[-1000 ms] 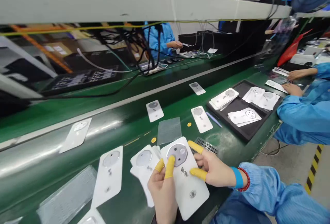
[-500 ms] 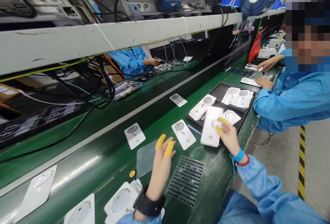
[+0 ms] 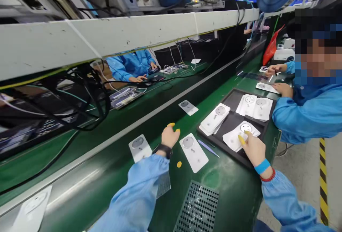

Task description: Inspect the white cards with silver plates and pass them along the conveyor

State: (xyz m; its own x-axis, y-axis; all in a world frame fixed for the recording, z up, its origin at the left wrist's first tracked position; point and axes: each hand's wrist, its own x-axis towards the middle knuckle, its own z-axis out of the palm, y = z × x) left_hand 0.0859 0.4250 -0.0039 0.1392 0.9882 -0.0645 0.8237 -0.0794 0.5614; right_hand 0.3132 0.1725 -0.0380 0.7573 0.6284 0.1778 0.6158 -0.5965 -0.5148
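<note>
My right hand (image 3: 253, 149), in yellow finger cots, is at the near compartment of a black tray (image 3: 230, 155). Its thumb and forefinger grip the edge of a white phone back cover (image 3: 236, 137) on a small fanned stack. My left hand (image 3: 170, 136) hovers over the green bench with its yellow-tipped fingers apart and nothing visible in them. Just right of it lies a single white back cover (image 3: 197, 159) with a round grey camera area. Another back cover (image 3: 140, 149) lies to its left, partly behind my sleeve.
Purple tweezers (image 3: 208, 149) lie beside the tray. A sheet of black dots (image 3: 199, 205) and a yellow finger cot (image 3: 179, 164) are nearer me. Another back cover (image 3: 188, 107) lies farther back. At right sits a co-worker in blue sleeves (image 3: 312, 118). A shelf beam (image 3: 160, 29) crosses above.
My right hand has lowered the back cover onto the stack in the tray. My left hand has reached forward, away from me. The view has shifted slightly.
</note>
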